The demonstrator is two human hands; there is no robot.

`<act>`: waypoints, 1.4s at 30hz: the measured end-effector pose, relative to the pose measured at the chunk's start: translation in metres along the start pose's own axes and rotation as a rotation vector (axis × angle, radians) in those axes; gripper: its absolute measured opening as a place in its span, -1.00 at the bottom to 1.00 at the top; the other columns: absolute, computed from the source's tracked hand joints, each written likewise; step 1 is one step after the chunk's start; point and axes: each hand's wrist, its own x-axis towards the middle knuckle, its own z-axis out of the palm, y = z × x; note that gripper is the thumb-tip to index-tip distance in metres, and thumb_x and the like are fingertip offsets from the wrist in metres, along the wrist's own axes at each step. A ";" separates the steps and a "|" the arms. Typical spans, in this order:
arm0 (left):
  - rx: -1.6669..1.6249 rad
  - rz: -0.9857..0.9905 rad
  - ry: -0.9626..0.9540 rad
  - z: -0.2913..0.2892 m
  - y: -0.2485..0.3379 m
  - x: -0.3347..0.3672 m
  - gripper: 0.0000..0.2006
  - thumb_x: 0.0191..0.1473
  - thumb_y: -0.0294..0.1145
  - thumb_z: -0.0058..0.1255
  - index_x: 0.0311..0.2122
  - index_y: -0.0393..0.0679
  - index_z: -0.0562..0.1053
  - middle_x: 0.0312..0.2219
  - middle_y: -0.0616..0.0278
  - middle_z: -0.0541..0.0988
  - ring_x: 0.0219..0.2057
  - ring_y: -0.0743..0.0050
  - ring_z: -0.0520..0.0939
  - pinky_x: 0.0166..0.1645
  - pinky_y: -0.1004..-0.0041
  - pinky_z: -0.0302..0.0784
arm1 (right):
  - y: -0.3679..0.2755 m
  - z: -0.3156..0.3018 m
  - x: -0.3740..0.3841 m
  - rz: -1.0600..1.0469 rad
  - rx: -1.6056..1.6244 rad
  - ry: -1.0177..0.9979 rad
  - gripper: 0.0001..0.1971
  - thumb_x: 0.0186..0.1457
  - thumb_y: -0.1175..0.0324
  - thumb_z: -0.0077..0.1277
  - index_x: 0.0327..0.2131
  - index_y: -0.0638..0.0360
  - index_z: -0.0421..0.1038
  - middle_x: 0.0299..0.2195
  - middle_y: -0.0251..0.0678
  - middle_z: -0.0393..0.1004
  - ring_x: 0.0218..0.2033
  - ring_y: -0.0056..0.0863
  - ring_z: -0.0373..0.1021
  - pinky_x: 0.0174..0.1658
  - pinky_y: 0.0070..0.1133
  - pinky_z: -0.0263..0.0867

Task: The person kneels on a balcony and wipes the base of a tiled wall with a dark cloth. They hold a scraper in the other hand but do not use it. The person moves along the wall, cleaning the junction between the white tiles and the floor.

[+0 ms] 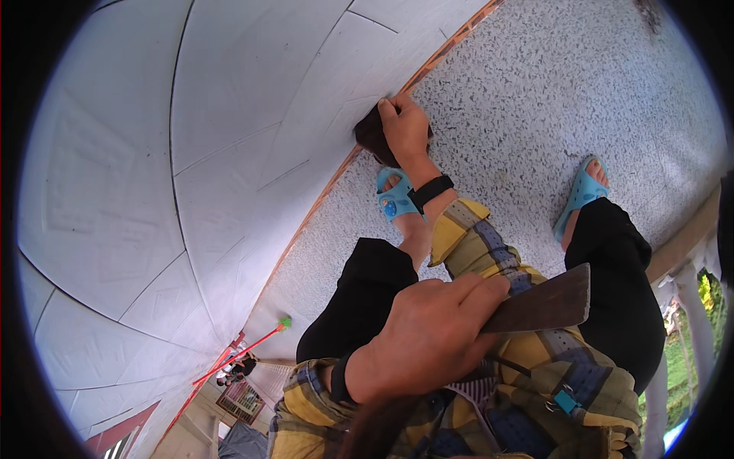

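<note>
My right hand (407,131) reaches across to the foot of the wall, its fingers closed on a dark brown cloth (372,138). The cloth is bunched up against the lowest part of the wall, where it meets the floor, and part of it is hidden under the hand. Closer to my body, my left hand (428,333) grips a flat, dark scraper blade (544,302) with a straight pale edge. That blade points to the right, over my right sleeve and clear of the wall. Its held end is covered by my fingers.
The white tiled wall (229,92) runs along my left, with a narrow orange-brown strip (325,195) at its base. Speckled grey floor (505,115) lies ahead. My feet wear blue sandals (585,191). A red pole with a green end (252,348) leans behind; a railing (680,241) stands right.
</note>
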 end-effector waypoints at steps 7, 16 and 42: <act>0.004 0.014 0.002 0.004 -0.002 0.002 -0.58 -0.20 -0.51 0.24 -0.13 -0.26 0.48 -0.40 0.03 0.58 -0.42 -0.04 0.62 -0.36 0.25 0.53 | 0.016 0.007 -0.001 0.127 0.000 -0.102 -0.72 0.13 0.23 0.10 -0.44 0.31 0.48 -0.59 -0.11 0.47 -0.54 -0.29 0.40 -0.40 -0.36 0.32; 0.052 -0.040 -0.076 0.002 -0.004 -0.001 -0.52 -0.22 -0.50 0.27 -0.08 -0.24 0.47 -0.36 0.05 0.58 -0.42 -0.02 0.62 -0.35 0.25 0.53 | 0.005 0.017 -0.019 0.255 0.120 -0.052 -0.74 0.12 0.28 0.12 -0.45 0.34 0.47 -0.62 -0.27 0.43 -0.55 -0.52 0.32 -0.42 -0.44 0.27; 0.074 0.000 -0.029 0.005 -0.004 -0.004 -0.50 -0.25 -0.49 0.29 -0.08 -0.22 0.47 -0.41 0.10 0.54 -0.49 0.07 0.59 -0.41 0.27 0.49 | -0.006 0.020 -0.043 0.079 0.032 -0.130 -0.76 0.13 0.27 0.08 -0.43 0.29 0.50 -0.52 0.01 0.53 -0.45 0.00 0.49 -0.35 -0.28 0.39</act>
